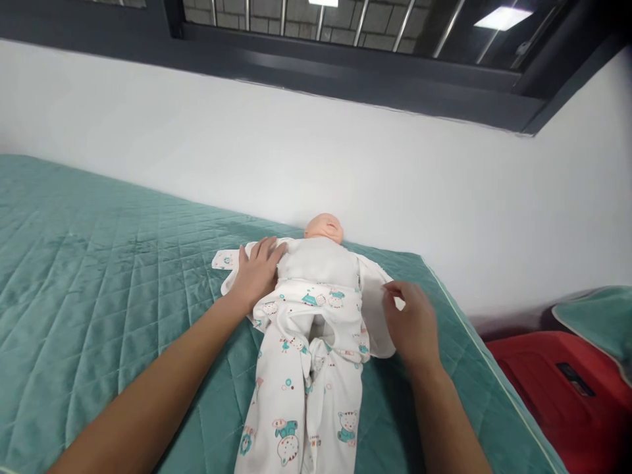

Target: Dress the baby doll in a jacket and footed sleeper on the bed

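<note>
I'm working over a green quilted bed, white wall closing off the far side, red case sitting past the right edge. Doll is lying on its back, head by the wall, printed trousers covering its lower half, white shirt spreading open both sides. Left hand is resting unclenched on the shirt, probably steadying it; right grip is pinching the right panel, likely holding it out. Left is offering most room; right is running tight.
</note>
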The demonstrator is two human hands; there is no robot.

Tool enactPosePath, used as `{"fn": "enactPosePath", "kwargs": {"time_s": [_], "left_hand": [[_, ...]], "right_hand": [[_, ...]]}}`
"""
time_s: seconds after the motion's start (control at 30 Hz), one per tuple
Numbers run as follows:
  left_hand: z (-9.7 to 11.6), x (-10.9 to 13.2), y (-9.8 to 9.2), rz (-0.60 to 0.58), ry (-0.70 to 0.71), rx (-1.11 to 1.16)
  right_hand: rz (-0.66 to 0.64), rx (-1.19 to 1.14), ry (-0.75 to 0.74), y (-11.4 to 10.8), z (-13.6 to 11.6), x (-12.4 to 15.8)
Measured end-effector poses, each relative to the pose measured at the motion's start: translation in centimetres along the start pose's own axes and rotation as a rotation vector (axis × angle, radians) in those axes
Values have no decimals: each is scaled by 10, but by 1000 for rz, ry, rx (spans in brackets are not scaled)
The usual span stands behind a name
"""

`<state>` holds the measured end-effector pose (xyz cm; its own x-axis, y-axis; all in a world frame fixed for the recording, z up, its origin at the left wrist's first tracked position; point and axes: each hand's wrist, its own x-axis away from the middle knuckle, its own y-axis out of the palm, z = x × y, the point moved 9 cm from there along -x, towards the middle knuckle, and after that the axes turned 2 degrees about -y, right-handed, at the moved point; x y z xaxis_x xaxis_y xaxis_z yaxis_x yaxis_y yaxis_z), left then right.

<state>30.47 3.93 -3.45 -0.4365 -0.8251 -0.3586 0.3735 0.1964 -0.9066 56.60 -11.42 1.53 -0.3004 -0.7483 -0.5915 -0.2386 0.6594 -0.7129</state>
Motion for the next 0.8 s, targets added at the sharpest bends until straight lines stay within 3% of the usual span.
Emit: {"fn": "enactPosePath", "kwargs": {"time_s": [0.07, 0.13, 0.27, 0.4, 0.63, 0.8], "left_hand": [[3, 2, 1, -5, 24, 1], [3, 4, 2, -12, 33, 14], [1, 6, 4, -34, 40, 42], [-1, 7, 8, -58, 67, 44], [-2, 8, 11, -89, 89, 34], [-2, 10, 9, -108, 132, 69]], "right_hand": [[-116, -81, -133, 11, -26, 4], [-234, -109, -164, 22, -38, 9], [-343, -87, -17, 38, -27, 15], [-480, -61, -82, 52, -30, 21], [-495, 124, -51, 48, -28, 22], [-485, 115, -31, 48, -21, 20]]}}
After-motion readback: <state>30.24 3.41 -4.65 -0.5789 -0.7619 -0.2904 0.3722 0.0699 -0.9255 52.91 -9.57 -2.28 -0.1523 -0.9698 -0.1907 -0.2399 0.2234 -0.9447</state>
